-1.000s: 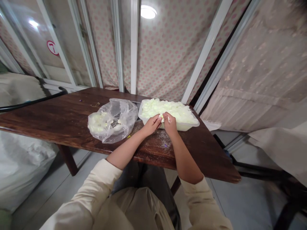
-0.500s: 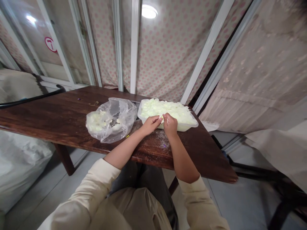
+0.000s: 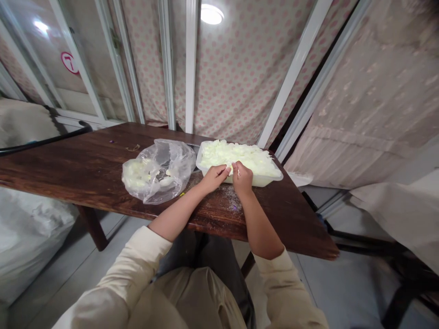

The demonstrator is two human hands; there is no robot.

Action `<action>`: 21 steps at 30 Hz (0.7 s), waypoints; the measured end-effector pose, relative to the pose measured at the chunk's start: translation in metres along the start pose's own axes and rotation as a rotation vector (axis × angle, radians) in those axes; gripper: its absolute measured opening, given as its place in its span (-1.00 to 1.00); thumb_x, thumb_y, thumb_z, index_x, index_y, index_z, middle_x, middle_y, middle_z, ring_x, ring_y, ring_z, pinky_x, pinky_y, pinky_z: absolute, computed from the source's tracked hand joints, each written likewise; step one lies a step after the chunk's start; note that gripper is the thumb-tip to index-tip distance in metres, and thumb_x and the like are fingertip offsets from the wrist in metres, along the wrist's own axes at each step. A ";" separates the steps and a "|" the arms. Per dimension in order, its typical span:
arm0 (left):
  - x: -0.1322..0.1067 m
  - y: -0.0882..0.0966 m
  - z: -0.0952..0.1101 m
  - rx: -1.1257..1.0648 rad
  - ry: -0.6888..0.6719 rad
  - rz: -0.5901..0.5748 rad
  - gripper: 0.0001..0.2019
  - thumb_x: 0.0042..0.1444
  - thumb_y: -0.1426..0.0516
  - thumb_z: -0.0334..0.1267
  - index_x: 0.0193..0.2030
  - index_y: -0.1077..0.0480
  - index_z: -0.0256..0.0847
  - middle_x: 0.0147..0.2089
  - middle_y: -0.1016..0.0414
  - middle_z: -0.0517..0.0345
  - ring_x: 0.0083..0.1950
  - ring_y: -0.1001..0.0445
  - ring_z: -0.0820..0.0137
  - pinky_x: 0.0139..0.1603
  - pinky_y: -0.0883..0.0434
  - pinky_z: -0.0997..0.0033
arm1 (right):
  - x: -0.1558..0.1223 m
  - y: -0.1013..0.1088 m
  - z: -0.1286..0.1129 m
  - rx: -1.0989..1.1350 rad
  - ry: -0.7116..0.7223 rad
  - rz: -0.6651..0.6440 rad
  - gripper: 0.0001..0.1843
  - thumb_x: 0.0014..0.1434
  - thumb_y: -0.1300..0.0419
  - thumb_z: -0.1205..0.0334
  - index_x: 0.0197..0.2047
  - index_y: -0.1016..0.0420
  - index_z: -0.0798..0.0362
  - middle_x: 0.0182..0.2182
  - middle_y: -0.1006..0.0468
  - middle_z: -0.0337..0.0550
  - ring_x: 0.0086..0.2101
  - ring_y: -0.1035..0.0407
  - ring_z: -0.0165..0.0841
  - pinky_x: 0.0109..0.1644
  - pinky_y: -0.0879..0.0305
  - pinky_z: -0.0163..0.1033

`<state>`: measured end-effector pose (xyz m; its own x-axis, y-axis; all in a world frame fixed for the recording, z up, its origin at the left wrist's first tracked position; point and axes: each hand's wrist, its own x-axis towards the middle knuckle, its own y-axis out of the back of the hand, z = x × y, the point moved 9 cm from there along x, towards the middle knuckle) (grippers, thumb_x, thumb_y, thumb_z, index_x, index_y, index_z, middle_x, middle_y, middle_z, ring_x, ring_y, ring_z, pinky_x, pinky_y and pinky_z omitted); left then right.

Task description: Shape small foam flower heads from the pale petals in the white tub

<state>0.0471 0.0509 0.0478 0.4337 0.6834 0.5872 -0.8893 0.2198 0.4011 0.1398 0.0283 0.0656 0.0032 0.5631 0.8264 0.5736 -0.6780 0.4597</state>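
My left hand and my right hand meet at the front edge of a white plastic tub. Both are closed in a pinch around a small pale yellow-white piece, mostly covered by the fingers. Heaped to the rim, the tub holds many similar pale, petal-like pieces; their exact kind is hard to make out. To the left of my hands lies a crumpled clear plastic bag with several pale pieces inside.
Whitish grains and a purple bit lie on the dark wooden table between my forearms. A yellow bit is near the bag. Behind the table stand framed panes with a dotted curtain. A large white sack stands at left.
The view has shifted very slightly. My hands stay in nearly the same place at the tub's front edge, still pinching the small pale piece.
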 end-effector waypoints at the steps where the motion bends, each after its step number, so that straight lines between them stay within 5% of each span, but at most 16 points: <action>1: -0.001 -0.001 0.002 -0.018 -0.005 -0.016 -0.59 0.15 0.11 -0.02 -0.59 -0.08 -0.26 -0.62 -0.05 0.30 -0.53 -0.04 0.57 -0.47 -0.06 0.52 | 0.000 0.000 0.002 0.006 -0.013 0.006 -0.61 0.23 0.16 0.04 -0.56 -0.16 0.03 -0.69 -0.12 -0.30 -0.61 0.01 -0.47 -0.46 0.12 -0.33; 5: -0.002 -0.001 0.004 -0.033 -0.028 -0.038 -0.59 0.16 0.13 -0.01 -0.58 -0.09 -0.26 -0.62 -0.07 0.29 -0.54 -0.06 0.57 -0.46 -0.08 0.53 | 0.000 0.001 0.002 0.027 -0.035 0.010 -0.60 0.23 0.18 0.04 -0.57 -0.13 0.03 -0.70 -0.06 -0.32 -0.62 0.05 -0.47 -0.48 0.14 -0.32; 11: 0.001 0.000 0.002 0.002 -0.048 -0.030 -0.60 0.16 0.13 0.00 -0.57 -0.10 -0.26 -0.61 -0.08 0.29 -0.53 -0.06 0.56 -0.47 -0.07 0.52 | -0.004 0.006 -0.017 0.033 0.119 -0.011 -0.61 0.21 0.13 0.08 -0.60 -0.12 0.03 -0.69 -0.13 -0.28 -0.60 0.00 -0.46 -0.43 0.07 -0.30; 21: -0.003 -0.001 0.012 -0.004 -0.099 -0.028 -0.58 0.16 0.11 -0.01 -0.60 -0.08 -0.25 -0.64 -0.08 0.29 -0.55 -0.08 0.57 -0.48 -0.10 0.53 | -0.003 0.009 -0.006 0.092 0.098 0.103 -0.65 0.23 0.14 0.14 -0.57 -0.09 0.04 -0.69 -0.04 -0.34 -0.63 0.03 -0.50 -0.49 0.09 -0.33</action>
<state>0.0483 0.0402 0.0539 0.4702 0.6050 0.6426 -0.8773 0.2405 0.4154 0.1400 0.0184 0.0694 -0.0119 0.4413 0.8973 0.6468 -0.6810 0.3435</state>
